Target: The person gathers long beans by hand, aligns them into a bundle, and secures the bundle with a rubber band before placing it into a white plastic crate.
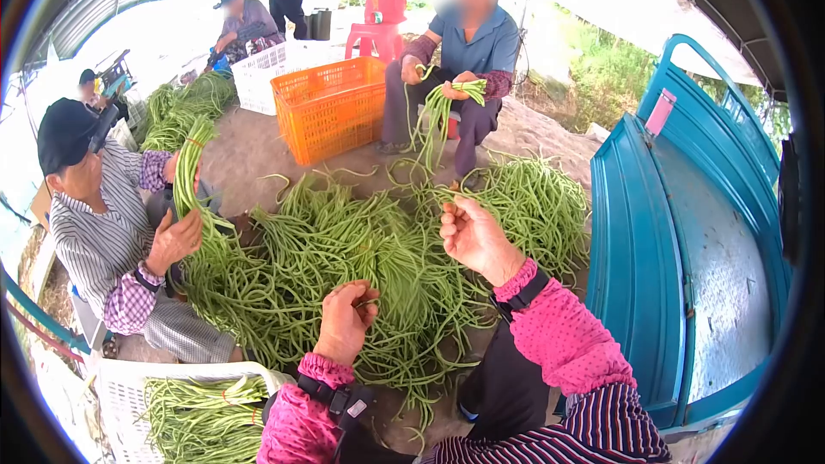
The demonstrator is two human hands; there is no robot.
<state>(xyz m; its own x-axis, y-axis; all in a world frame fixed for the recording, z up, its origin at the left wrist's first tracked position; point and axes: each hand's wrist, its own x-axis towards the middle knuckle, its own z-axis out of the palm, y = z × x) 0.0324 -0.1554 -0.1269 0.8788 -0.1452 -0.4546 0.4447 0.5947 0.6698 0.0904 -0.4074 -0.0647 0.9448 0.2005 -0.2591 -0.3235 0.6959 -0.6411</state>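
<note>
Long green beans [301, 266] lie in a big tangled heap on the ground in front of me. My left hand [345, 322] is held above the near side of the heap with its fingers curled closed; what they hold, if anything, is too small to make out. Higher and to the right, my right hand [477, 236] is raised over the beans, thumb and forefinger pinched together. Whatever is in that pinch I cannot make out. Between and beyond my hands, a gathered bunch of beans [391, 262] rests on the heap.
A white crate [116, 387] with banded bean bundles stands at lower left. Left, a person holds a bean bundle [191, 163]; opposite, another holds loose beans [443, 112]. Behind are an orange crate [301, 133] and a red stool [369, 34]. A blue metal cart [640, 275] borders the right.
</note>
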